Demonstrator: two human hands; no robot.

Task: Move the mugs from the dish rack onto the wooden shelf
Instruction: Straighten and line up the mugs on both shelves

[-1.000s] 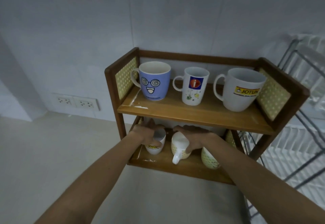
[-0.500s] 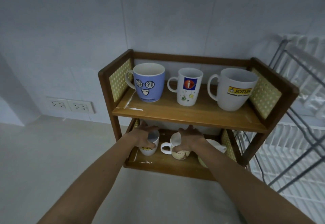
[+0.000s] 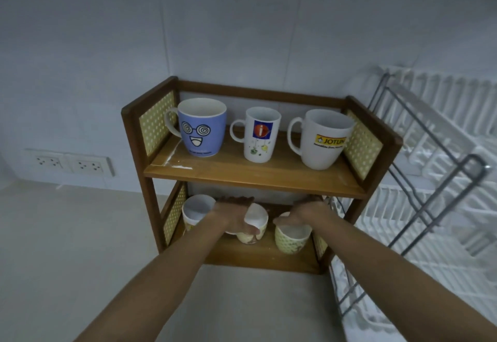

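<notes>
The wooden shelf (image 3: pixel 252 177) has two tiers. On the top tier stand a blue face mug (image 3: pixel 203 129), a white mug with a red-and-blue logo (image 3: pixel 259 137) and a large white JOTUN mug (image 3: pixel 324 140). The lower tier holds a white mug (image 3: pixel 196 211) at the left, a cream patterned mug (image 3: pixel 255 230) in the middle and a yellow-green dotted mug (image 3: pixel 290 239) at the right. My left hand (image 3: pixel 234 215) is wrapped around the cream mug. My right hand (image 3: pixel 304 212) grips the rim of the dotted mug.
A white dish rack (image 3: pixel 435 159) with a grey wire frame stands right beside the shelf on the right. The wall is close behind, with two sockets (image 3: pixel 70 165) at the left. A pale counter (image 3: pixel 80 247) stretches left and in front.
My left hand left the small white mug and shifted right onto the cream mug. My right hand moved from the cream mug to the dotted mug. The view pulled back.
</notes>
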